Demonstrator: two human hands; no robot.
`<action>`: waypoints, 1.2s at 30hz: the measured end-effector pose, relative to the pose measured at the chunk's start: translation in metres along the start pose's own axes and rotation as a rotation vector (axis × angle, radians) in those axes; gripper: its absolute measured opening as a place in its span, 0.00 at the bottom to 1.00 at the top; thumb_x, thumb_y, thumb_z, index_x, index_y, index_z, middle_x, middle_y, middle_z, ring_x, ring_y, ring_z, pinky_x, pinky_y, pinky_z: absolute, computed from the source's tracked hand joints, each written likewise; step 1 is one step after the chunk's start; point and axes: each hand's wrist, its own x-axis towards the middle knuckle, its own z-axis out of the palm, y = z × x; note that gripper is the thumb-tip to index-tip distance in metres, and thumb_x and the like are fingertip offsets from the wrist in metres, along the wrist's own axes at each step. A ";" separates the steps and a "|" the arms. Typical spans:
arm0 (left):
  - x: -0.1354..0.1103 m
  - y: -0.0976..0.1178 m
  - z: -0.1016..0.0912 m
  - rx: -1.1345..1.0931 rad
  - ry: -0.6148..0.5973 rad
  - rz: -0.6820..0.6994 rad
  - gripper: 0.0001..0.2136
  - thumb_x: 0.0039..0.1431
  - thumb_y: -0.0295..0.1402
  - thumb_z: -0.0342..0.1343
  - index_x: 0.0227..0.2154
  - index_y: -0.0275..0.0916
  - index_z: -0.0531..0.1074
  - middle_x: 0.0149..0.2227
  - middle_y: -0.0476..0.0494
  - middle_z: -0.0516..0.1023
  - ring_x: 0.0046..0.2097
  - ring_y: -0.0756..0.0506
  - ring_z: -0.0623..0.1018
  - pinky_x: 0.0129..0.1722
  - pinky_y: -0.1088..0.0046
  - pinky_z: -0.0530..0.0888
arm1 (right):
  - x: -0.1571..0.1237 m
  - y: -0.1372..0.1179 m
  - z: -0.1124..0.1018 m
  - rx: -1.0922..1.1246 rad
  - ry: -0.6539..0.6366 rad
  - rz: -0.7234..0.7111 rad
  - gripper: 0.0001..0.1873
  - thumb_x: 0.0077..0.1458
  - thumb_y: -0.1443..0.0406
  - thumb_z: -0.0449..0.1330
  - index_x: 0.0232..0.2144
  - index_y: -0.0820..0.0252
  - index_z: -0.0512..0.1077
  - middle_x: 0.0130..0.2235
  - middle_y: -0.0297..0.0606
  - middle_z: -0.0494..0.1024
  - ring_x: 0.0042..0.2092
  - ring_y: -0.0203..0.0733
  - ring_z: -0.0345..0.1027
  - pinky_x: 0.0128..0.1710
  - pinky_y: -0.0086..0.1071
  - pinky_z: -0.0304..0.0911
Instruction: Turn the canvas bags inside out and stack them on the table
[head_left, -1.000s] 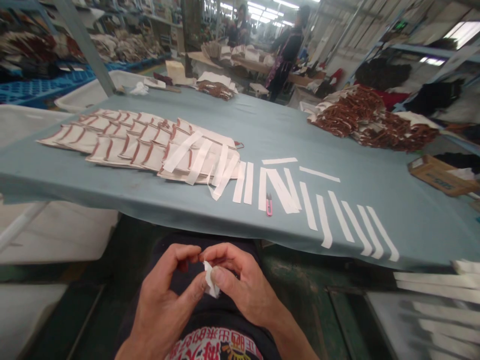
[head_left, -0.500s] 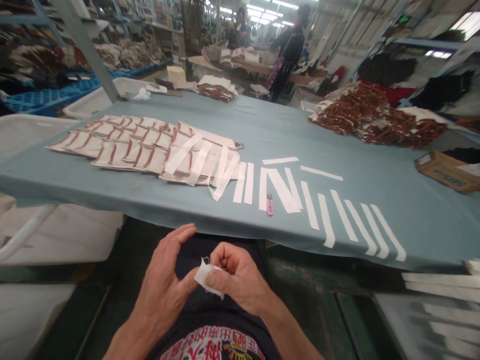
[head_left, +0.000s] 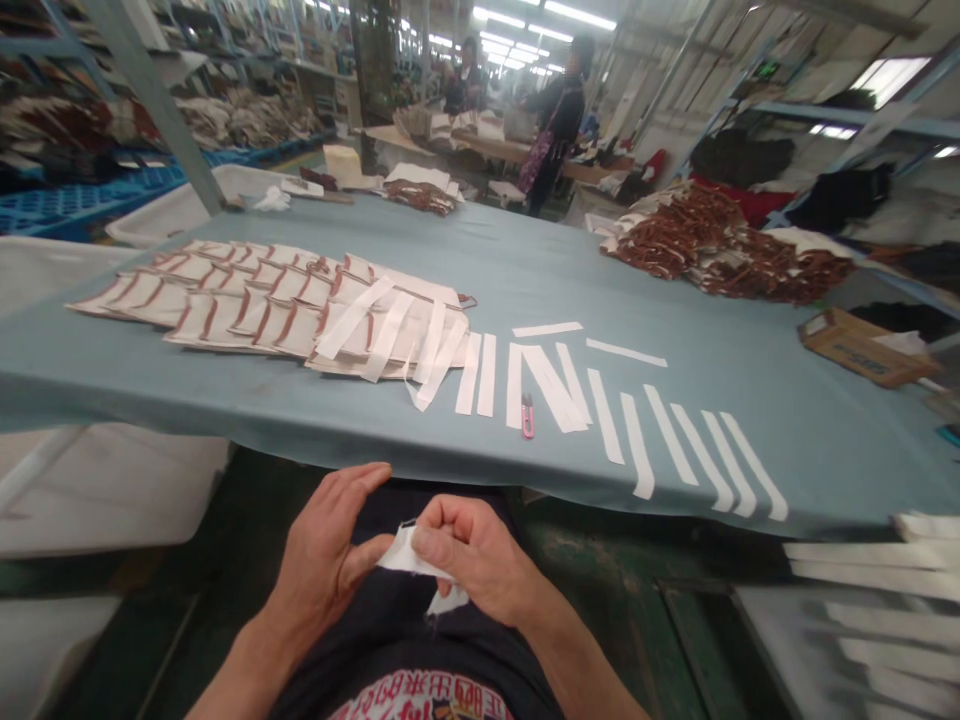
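Pinching: the right hand [head_left: 480, 550] has its thumb and fingers clamped together on a small white cloth piece [head_left: 403, 553].
Left hand [head_left: 322, 545]: its fingers are stretched out, its thumb spread apart from them; the thumb tip is at the cloth's left corner, though I cannot tell whether it presses there.
White cloth piece: off the table [head_left: 525, 265], in front of the person's dark top [head_left: 465, 650]; one flap points toward the left thumb, another part with a frayed end shows below the right hand.
Pink snips [head_left: 528, 420]: lying near the front table edge among the strips, blades pointing away from the person.
White strips [head_left: 553, 385]: scattered toward the right, mostly slanting; those farthest left overlap the cream pieces.
Cream pieces [head_left: 247, 300]: brown-trimmed, laid in overlapping rows on the table's left.
Brown-and-cream heap [head_left: 697, 235]: piled at the far right.
Cardboard box [head_left: 862, 350]: on the right, nearer than the heap.
Background: two people [head_left: 559, 125] in dark clothing, by another work surface.
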 end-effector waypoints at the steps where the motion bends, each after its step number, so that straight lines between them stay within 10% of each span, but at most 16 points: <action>1: 0.005 -0.002 -0.002 -0.017 -0.004 -0.036 0.41 0.52 0.76 0.62 0.51 0.43 0.85 0.56 0.31 0.88 0.59 0.26 0.82 0.67 0.48 0.74 | 0.001 -0.001 -0.006 -0.062 0.061 -0.023 0.36 0.53 0.32 0.71 0.31 0.59 0.73 0.25 0.27 0.69 0.25 0.31 0.58 0.25 0.26 0.55; 8: 0.018 0.017 0.016 -0.333 -0.176 -0.385 0.27 0.68 0.60 0.60 0.42 0.38 0.86 0.41 0.35 0.92 0.44 0.34 0.89 0.46 0.60 0.84 | 0.024 0.009 -0.048 -0.181 0.320 -0.123 0.30 0.60 0.37 0.68 0.34 0.58 0.72 0.26 0.27 0.67 0.27 0.34 0.58 0.29 0.29 0.55; 14: 0.016 0.030 0.054 -0.660 -0.178 -0.528 0.30 0.59 0.60 0.68 0.48 0.36 0.84 0.48 0.29 0.91 0.49 0.34 0.89 0.48 0.61 0.85 | 0.047 0.018 -0.052 -0.248 0.287 -0.121 0.31 0.61 0.35 0.64 0.34 0.56 0.71 0.25 0.26 0.68 0.26 0.34 0.58 0.28 0.30 0.56; 20: 0.038 0.024 0.074 -0.666 -0.053 -0.526 0.26 0.61 0.60 0.67 0.35 0.37 0.82 0.36 0.40 0.88 0.36 0.43 0.84 0.37 0.68 0.81 | 0.063 0.008 -0.055 -0.518 0.344 -0.114 0.21 0.67 0.46 0.60 0.33 0.56 0.73 0.27 0.30 0.73 0.29 0.39 0.65 0.32 0.32 0.57; 28: 0.044 0.011 0.078 -0.441 0.035 -0.470 0.22 0.68 0.53 0.58 0.44 0.36 0.78 0.34 0.39 0.88 0.34 0.39 0.87 0.36 0.64 0.82 | 0.094 -0.009 -0.066 -1.014 0.496 0.003 0.10 0.70 0.60 0.60 0.38 0.55 0.80 0.38 0.40 0.86 0.43 0.50 0.79 0.44 0.36 0.61; 36: 0.043 0.005 0.072 -0.046 -0.178 -0.208 0.21 0.72 0.42 0.50 0.60 0.43 0.78 0.36 0.43 0.90 0.40 0.36 0.89 0.43 0.63 0.78 | 0.107 0.004 -0.066 -1.244 0.572 0.161 0.09 0.73 0.60 0.60 0.46 0.55 0.79 0.40 0.43 0.87 0.44 0.53 0.82 0.43 0.36 0.61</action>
